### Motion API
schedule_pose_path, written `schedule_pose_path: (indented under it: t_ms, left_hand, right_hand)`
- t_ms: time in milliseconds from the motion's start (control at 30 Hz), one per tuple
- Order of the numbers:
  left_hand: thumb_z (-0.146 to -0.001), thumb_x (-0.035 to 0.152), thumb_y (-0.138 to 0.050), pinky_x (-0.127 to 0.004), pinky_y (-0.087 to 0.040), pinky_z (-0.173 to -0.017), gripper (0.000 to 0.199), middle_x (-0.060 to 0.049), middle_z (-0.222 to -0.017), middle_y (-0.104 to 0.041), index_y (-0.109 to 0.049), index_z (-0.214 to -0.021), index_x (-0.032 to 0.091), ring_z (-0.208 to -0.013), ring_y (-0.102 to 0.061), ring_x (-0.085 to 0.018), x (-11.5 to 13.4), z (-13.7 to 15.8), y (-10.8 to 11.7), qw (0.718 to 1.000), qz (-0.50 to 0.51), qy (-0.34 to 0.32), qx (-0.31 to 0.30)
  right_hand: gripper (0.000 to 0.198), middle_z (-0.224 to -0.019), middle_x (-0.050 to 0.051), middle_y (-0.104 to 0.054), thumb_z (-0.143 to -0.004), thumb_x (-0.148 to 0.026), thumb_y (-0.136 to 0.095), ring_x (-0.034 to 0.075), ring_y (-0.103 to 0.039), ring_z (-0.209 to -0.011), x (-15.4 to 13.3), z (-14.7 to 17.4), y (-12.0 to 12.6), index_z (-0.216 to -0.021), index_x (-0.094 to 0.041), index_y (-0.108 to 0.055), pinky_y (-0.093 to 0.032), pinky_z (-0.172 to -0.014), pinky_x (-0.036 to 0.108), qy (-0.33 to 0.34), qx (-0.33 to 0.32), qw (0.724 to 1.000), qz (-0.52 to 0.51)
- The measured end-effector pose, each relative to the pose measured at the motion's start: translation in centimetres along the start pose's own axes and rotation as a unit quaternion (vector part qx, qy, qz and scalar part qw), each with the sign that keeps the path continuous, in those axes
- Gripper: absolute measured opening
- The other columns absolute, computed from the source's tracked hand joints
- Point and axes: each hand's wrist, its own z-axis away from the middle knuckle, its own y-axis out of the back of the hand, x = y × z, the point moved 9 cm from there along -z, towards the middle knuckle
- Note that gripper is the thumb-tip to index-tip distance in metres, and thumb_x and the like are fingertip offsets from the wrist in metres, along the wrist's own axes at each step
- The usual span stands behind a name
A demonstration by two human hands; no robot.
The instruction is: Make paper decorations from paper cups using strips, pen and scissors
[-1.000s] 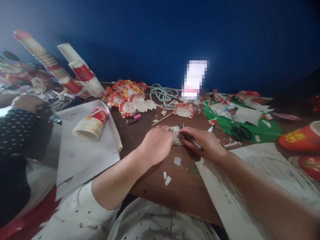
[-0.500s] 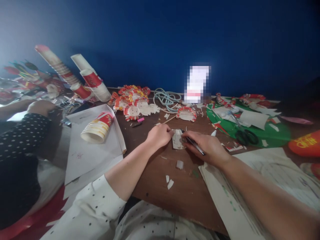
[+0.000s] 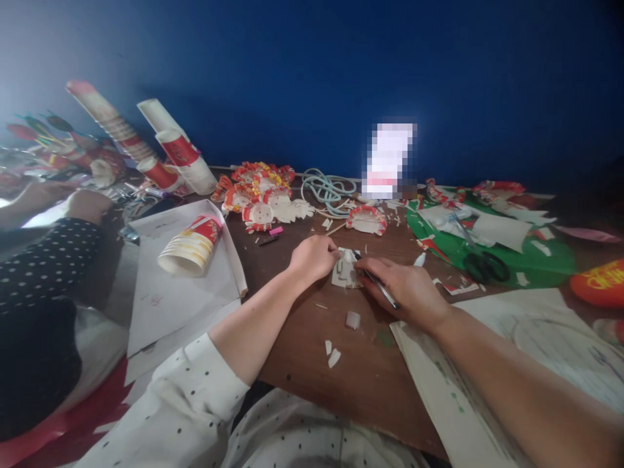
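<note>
Person's two hands at a brown table. The right hand grasped a pen, its upper end slanting back toward the wearer and its tip end near the top of a small piece of white paper. This piece lay on the table between the two hands, with dark lines on its exposed face. The left hand, fingers curled, touched its upper left edge; whether they pinched it or only pressed could not be told. One second earlier the left hand had covered more of the piece and few lines had shown; by this moment more of its face was exposed. The pen had remained in the right hand. Unchanged in place were the small pale block and two paper scraps nearer the wearer, and the scissors on the green sheet.
</note>
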Motion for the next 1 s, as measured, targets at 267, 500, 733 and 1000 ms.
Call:
schedule_pose_path:
  t_ms: [267, 500, 733, 1000]
  left_hand:
    - [-0.085, 0.037, -0.06, -0.03, -0.047, -0.074, 0.021, -0.005, -0.088, -0.075, -0.075, -0.083, 0.022, -0.083, -0.066, -0.021, 0.1, 0.1, 0.0, 1.0, -0.01, -0.013, 0.002]
    - [-0.087, 0.036, -0.059, -0.029, -0.047, -0.075, 0.022, -0.006, -0.089, -0.075, -0.075, -0.084, 0.022, -0.084, -0.066, -0.021, 0.0, 0.2, 0.0, 1.0, -0.013, -0.016, 0.004]
    - [-0.086, 0.037, -0.059, -0.03, -0.047, -0.074, 0.022, -0.006, -0.09, -0.075, -0.075, -0.083, 0.022, -0.086, -0.067, -0.022, 0.0, 0.3, 0.1, 1.0, -0.011, -0.007, 0.006]
    - [-0.087, 0.038, -0.06, -0.029, -0.047, -0.076, 0.02, -0.005, -0.093, -0.075, -0.073, -0.085, 0.023, -0.089, -0.067, -0.022, 0.0, 0.5, 0.1, 1.0, -0.011, -0.007, 0.013]
  right_hand:
    - [0.027, -0.109, 0.004, -0.074, -0.099, -0.035, -0.045, 0.018, -0.07, -0.078, -0.8, 0.0, -0.1, -0.117, -0.025, -0.061, -0.031, -0.054, 0.028, -0.023, -0.004, 0.998, 0.063]
    - [0.026, -0.11, 0.003, -0.073, -0.099, -0.032, -0.046, 0.017, -0.069, -0.075, -1.1, 0.3, 0.1, -0.118, -0.026, -0.062, -0.029, -0.053, 0.029, -0.047, 0.021, 0.995, 0.083]
    - [0.026, -0.111, 0.003, -0.073, -0.099, -0.032, -0.046, 0.017, -0.068, -0.076, -1.3, 0.2, -0.1, -0.119, -0.027, -0.063, -0.029, -0.054, 0.029, -0.044, 0.027, 0.995, 0.09]
    - [0.026, -0.11, 0.002, -0.073, -0.099, -0.031, -0.047, 0.017, -0.069, -0.08, -1.3, 0.1, -0.2, -0.119, -0.027, -0.063, -0.033, -0.056, 0.028, -0.041, 0.015, 0.996, 0.074]
